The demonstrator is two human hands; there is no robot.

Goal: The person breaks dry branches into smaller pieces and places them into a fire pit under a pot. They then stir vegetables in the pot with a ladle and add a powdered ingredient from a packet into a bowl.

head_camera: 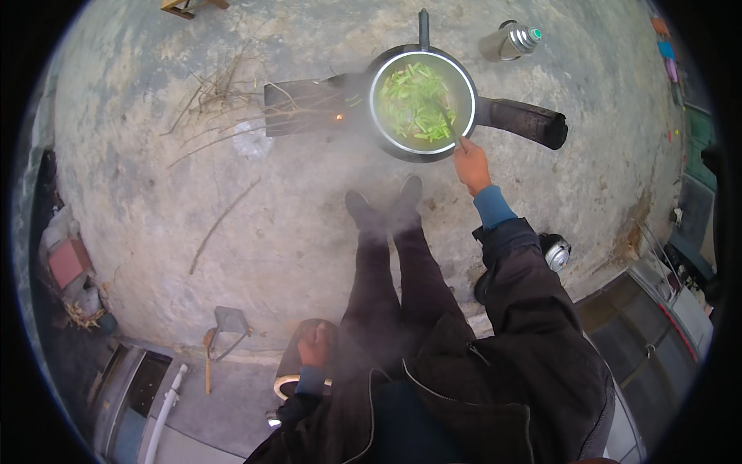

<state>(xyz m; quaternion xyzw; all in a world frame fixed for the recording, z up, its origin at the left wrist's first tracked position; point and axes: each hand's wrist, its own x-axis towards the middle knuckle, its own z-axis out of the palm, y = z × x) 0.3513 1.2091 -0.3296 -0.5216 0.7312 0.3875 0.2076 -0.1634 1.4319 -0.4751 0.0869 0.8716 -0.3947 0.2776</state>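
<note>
My right hand point(471, 165) grips the dark handle of a cooking utensil point(447, 120) at the near rim of a round pan point(379, 133). Its far end lies among chopped green vegetable pieces point(418, 95), half veiled by steam. The pan has a pale rim and a dark handle point(424, 29) pointing away from me. It sits over a low wood-burning stove with a dark feed channel point(301, 107). My left hand point(313, 346) is curled into a fist beside my thigh, over a dark rounded object point(290, 348); nothing shows in it.
Thin sticks point(232, 95) run into the channel near a glowing ember point(339, 117). A charred pipe point(524, 120) juts right. A vacuum flask point(510, 42) stands beyond it. A kettle point(556, 254) is by my right arm; a dustpan point(231, 322) lies lower left. Clear plastic point(253, 139) lies under the sticks.
</note>
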